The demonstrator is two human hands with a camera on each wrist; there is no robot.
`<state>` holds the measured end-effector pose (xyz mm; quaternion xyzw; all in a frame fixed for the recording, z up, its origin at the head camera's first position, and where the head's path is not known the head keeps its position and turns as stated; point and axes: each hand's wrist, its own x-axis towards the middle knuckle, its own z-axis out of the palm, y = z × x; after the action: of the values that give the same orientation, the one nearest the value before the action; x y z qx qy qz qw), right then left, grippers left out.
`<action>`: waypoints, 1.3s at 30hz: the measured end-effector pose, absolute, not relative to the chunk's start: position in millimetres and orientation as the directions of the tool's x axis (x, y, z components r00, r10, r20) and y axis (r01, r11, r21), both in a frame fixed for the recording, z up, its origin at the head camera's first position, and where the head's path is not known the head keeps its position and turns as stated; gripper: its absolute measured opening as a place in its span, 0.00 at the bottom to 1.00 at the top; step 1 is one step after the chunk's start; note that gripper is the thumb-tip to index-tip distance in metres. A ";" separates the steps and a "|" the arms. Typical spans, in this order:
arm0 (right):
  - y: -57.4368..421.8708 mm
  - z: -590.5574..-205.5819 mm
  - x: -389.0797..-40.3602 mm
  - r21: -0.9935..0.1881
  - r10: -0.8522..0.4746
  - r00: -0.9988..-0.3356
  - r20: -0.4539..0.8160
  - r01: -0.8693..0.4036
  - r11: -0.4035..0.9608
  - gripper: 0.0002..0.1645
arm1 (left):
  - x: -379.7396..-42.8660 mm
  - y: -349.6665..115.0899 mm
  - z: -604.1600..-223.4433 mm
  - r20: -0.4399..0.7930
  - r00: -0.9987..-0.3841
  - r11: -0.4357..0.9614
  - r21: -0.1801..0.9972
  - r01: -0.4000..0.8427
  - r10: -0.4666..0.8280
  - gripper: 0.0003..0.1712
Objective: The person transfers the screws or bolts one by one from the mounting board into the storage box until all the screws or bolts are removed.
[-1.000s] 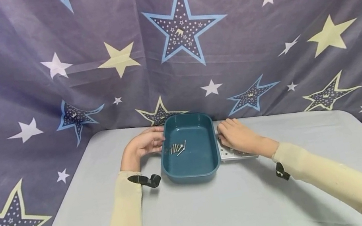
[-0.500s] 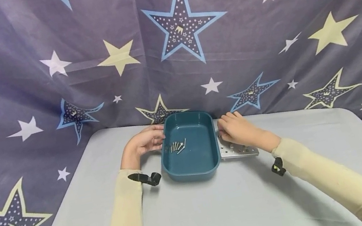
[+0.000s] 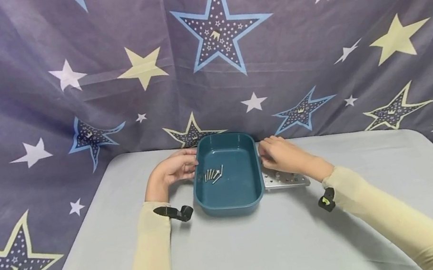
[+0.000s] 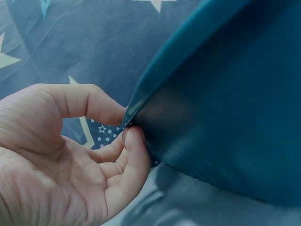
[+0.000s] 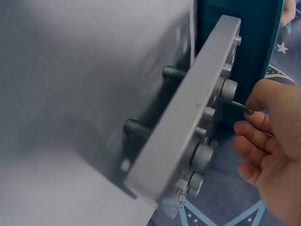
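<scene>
On the table stands a teal tray with several small metal screws lying at its left side. My left hand is at the tray's left edge; in the left wrist view its thumb and a curled finger pinch that edge. Right of the tray is a silver metal plate with holes. In the right wrist view, bolts of various sizes sit in it, and two threaded shanks stick out beneath. My right hand pinches a thin screw at the plate's upper face. The screw's far end is hidden behind a bolt head.
The pale table ends at a dark star-patterned cloth close behind the tray and plate. Black wrist straps are worn over pale sleeves.
My right hand has shifted slightly, and more of the plate's near part shows than a second ago. The left hand and tray look the same.
</scene>
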<state>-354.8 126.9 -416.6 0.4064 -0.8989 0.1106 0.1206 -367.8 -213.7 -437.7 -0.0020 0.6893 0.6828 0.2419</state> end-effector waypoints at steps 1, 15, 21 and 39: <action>126.8 -416.5 -354.9 -0.109 -0.703 -0.639 0.312 -0.759 0.642 0.07 | -367.8 -213.9 -437.7 -0.336 -0.883 0.067 0.941 -0.333 0.328 0.34; 128.4 -411.3 -355.9 -0.183 -0.705 -0.641 0.303 -0.766 0.617 0.07 | -367.6 -215.5 -439.3 -0.345 -0.879 0.075 0.937 -0.340 0.328 0.34; 129.3 -405.8 -355.3 -0.166 -0.701 -0.637 0.321 -0.767 0.620 0.06 | -367.8 -214.9 -437.8 -0.348 -0.881 0.075 0.936 -0.343 0.321 0.34; 128.3 -376.6 -356.9 -0.179 -0.671 -0.616 0.413 -0.777 0.603 0.03 | -366.8 -216.0 -438.3 -0.345 -0.886 0.074 0.938 -0.339 0.310 0.35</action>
<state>-356.9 128.3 -376.6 0.4104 -0.8820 0.1729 0.1539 -366.8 -216.0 -438.3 -0.0106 0.6927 0.6805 0.2385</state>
